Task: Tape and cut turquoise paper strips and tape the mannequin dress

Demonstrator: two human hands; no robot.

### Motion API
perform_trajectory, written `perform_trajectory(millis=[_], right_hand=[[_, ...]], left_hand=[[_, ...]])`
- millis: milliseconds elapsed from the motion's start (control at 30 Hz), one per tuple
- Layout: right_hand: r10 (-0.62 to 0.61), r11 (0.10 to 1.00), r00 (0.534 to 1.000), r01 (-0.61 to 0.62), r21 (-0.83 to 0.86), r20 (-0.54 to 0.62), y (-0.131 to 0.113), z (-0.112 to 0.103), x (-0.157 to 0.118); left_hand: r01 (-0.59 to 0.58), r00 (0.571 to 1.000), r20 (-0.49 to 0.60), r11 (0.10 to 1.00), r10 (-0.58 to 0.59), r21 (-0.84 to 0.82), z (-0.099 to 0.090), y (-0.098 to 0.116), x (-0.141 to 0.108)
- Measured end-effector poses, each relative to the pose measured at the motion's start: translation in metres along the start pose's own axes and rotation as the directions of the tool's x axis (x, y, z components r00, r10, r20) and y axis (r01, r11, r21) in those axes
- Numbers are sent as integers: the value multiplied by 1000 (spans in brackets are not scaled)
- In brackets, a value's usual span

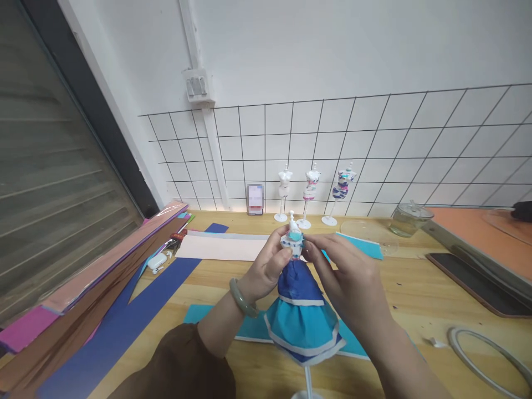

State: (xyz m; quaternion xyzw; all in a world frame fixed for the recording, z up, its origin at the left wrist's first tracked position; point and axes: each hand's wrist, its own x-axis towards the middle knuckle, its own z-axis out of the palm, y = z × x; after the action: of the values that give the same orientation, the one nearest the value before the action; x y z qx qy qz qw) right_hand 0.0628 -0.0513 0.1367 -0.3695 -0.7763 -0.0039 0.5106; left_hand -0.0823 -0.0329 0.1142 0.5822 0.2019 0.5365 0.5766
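A small dress form [292, 244] on a white stand is in front of me, wearing a tiered skirt [302, 324] in dark blue and turquoise with white edging. My left hand [270, 260] is closed around the left side of its bodice, thumb across the front at the waist. At the bodice's right side, the thumb and fingers of my right hand [343, 266] are pinched together. Whatever lies between those fingertips is too small to make out. White material with blue and turquoise bits covers the bodice. Under the skirt lies a turquoise paper strip [203, 313].
Three small dress forms [310, 185] stand along the wall, beside a propped phone [255, 199]. Paper strips [120, 327], scissors [174, 241] and an earbud case [157, 260] lie left. On the right are a glass jar [410, 219], a dark tablet [477, 282] and a coiled cable [486, 354].
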Motion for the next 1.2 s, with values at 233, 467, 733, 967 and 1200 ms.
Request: perform_trajectory(millis=[233, 467, 733, 967, 1200], right_hand=[[14, 999, 999, -15, -46, -34, 1, 2, -1], [274, 955, 961, -270, 122, -20, -2, -12, 6], [-59, 998, 997, 61, -34, 55, 0, -5, 0], [-85, 969, 996, 74, -234, -37, 6, -2, 2], [144, 989, 982, -148, -26, -122, 1, -12, 3]], left_hand=[[11, 999, 34, 999, -10, -31, -2, -3, -1], [36, 996, 77, 998, -32, -49, -1, 1, -1], [-17, 999, -31, 999, 18, 37, -1, 0, 1], [7, 999, -32, 999, -8, -32, 0, 1, 1], [90, 994, -36, 973, -100, -211, 1, 4, 0]])
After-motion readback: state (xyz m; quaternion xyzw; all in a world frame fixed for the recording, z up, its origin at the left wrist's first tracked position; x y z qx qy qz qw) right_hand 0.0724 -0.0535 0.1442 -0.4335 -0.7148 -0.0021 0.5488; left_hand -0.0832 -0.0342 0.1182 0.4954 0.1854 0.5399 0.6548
